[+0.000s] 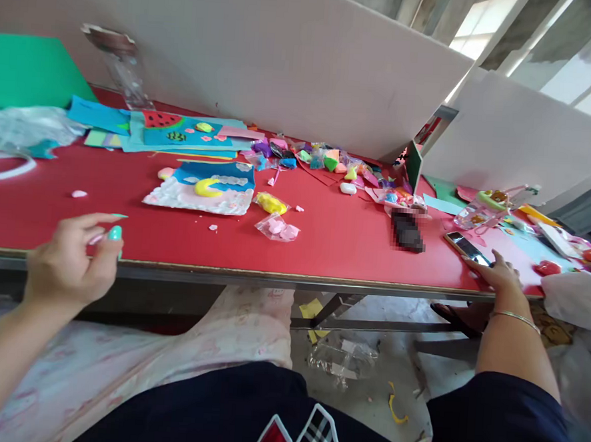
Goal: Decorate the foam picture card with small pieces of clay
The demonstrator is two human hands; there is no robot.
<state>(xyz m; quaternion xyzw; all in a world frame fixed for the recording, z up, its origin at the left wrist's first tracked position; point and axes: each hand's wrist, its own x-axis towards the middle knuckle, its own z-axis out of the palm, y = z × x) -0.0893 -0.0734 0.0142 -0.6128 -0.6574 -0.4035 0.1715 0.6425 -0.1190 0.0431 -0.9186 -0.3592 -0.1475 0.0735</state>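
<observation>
My left hand (73,257) is raised over the table's front edge, its fingers curled around a small pink clay piece (95,239); green nails show. At the right, my right hand (502,274) has its fingers spread, touching the near end of a phone (468,248) that lies on the red table (333,253). Between my hands lies a blue and white clay picture (199,196) with a yellow crescent (207,187) on it. Beside it are a packet of yellow clay (271,203) and a packet of pink clay (277,228).
Colourful clay packets (329,160) are heaped along the white partition (265,59). A clear bottle (127,74) stands behind blue sheets (185,134) at the left. A dark blurred object (408,230) lies left of the phone. Another person's pale sleeve (578,298) is at the far right.
</observation>
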